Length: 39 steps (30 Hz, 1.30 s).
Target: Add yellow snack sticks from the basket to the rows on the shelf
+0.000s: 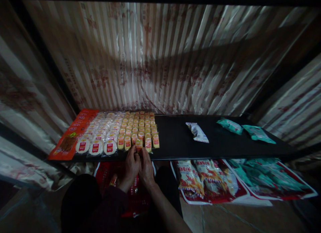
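Note:
My left hand and my right hand meet at the front edge of a black shelf. Between their fingertips they pinch a small yellow snack pack with a red label. It is held upright just in front of the rows of matching yellow packs standing on the shelf. To the left of these rows lie round white wrapped crackers with red labels. An orange snack bag lies flat at the left end.
On the shelf's right part lie a white-and-blue packet and two green packets. Below, red bags hold potato snack packs and several green packs. Striped foil sheeting hangs behind; dark frame posts flank the shelf.

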{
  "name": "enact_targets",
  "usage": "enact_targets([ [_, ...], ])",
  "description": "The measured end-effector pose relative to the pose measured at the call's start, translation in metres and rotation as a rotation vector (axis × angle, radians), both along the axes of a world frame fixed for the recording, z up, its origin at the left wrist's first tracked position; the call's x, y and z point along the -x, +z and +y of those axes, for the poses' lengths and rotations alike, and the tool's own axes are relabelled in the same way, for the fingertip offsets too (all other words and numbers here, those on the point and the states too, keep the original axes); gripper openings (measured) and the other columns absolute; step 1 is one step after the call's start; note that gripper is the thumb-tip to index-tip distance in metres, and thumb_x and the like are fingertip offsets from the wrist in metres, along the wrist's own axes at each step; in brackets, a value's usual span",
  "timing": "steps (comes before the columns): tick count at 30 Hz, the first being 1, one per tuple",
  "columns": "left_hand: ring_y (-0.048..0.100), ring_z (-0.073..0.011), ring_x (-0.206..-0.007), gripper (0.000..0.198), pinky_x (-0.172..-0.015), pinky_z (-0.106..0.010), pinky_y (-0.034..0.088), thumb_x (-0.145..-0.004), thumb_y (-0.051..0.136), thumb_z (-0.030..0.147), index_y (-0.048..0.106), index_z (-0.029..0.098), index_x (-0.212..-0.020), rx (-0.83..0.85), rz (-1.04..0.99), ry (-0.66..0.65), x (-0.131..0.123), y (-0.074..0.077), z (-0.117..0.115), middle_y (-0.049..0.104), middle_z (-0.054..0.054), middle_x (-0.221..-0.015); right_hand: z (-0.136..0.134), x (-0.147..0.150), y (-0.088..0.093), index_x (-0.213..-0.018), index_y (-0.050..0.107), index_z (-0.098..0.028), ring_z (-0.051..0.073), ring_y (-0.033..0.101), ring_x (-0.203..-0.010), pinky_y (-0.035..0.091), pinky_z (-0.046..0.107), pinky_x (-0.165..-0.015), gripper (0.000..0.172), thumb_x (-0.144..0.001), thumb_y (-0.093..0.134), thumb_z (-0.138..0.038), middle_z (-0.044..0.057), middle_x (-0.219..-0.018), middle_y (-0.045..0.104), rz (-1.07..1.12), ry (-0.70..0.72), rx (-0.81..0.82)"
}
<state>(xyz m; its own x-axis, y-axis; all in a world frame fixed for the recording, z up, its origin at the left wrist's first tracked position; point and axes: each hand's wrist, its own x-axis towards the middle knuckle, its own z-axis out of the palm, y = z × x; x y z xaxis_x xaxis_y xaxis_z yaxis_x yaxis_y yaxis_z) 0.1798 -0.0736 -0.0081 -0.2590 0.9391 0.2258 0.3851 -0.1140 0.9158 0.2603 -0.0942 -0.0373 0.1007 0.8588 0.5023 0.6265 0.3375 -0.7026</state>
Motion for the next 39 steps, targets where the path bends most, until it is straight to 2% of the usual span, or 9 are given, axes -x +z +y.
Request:
enact_targets([
  [8, 0.055, -0.0210, -0.114, 0.047, -0.101, -0.039, 0.043, -0.075, 0.042, 0.010, 0.056, 0.015, -0.120, -0.033, 0.059, -0.026, 0.000, 0.004, 0.003, 0.061, -0.012, -0.120, 0.002, 0.000, 0.001, -0.138, 0.038, -0.015, 0.023, 0.038, -0.132, 0.042, 0.039, -0.103, 0.055, -0.083, 0.046, -0.018, 0.015, -0.142, 0.041, 0.048, 0.053, 0.014],
  [13, 0.055, -0.0206, -0.115, 0.047, -0.101, -0.038, 0.042, -0.077, 0.040, 0.011, 0.056, 0.013, -0.121, -0.039, 0.080, -0.053, 0.000, 0.006, 0.003, 0.060, -0.013, -0.123, 0.002, 0.001, 0.003, -0.136, 0.041, -0.015, 0.023, 0.039, -0.131, 0.044, 0.037, -0.101, 0.052, -0.084, 0.045, -0.018, 0.015, -0.142, 0.041, 0.076, 0.068, 0.017],
  [18, 0.054, -0.0200, -0.116, 0.045, -0.104, -0.040, 0.040, -0.075, 0.041, 0.010, 0.062, 0.018, -0.115, -0.055, 0.083, -0.082, 0.000, 0.004, 0.006, 0.061, -0.010, -0.123, -0.001, 0.000, 0.008, -0.137, 0.040, -0.020, 0.022, 0.040, -0.131, 0.042, 0.037, -0.103, 0.055, -0.083, 0.047, -0.016, 0.012, -0.142, 0.042, 0.080, 0.082, -0.005],
  [24, 0.054, -0.0204, -0.116, 0.044, -0.105, -0.041, 0.039, -0.075, 0.040, 0.009, 0.064, 0.015, -0.111, -0.016, 0.126, -0.091, 0.002, 0.003, 0.010, 0.061, -0.012, -0.122, 0.000, 0.002, 0.010, -0.134, 0.044, -0.015, 0.024, 0.043, -0.129, 0.043, 0.039, -0.102, 0.055, -0.079, 0.050, -0.016, 0.016, -0.138, 0.047, 0.089, 0.111, -0.024],
  [31, 0.057, -0.0203, -0.113, 0.041, -0.102, -0.041, 0.043, -0.076, 0.040, 0.011, 0.066, 0.017, -0.108, -0.056, 0.151, -0.105, 0.005, -0.003, 0.010, 0.062, -0.011, -0.119, -0.001, 0.000, 0.016, -0.127, 0.053, -0.018, 0.021, 0.050, -0.123, 0.046, 0.036, -0.099, 0.050, -0.077, 0.050, -0.012, 0.013, -0.133, 0.052, 0.113, 0.137, -0.026],
  [39, 0.054, -0.0194, -0.116, 0.044, -0.103, -0.040, 0.042, -0.078, 0.039, 0.011, 0.063, 0.019, -0.114, -0.107, 0.188, -0.172, 0.010, -0.007, 0.005, 0.061, -0.009, -0.122, -0.004, -0.007, 0.016, -0.121, 0.058, -0.019, 0.020, 0.056, -0.116, 0.050, 0.036, -0.095, 0.048, -0.076, 0.045, -0.008, 0.012, -0.125, 0.060, 0.076, 0.145, -0.060],
])
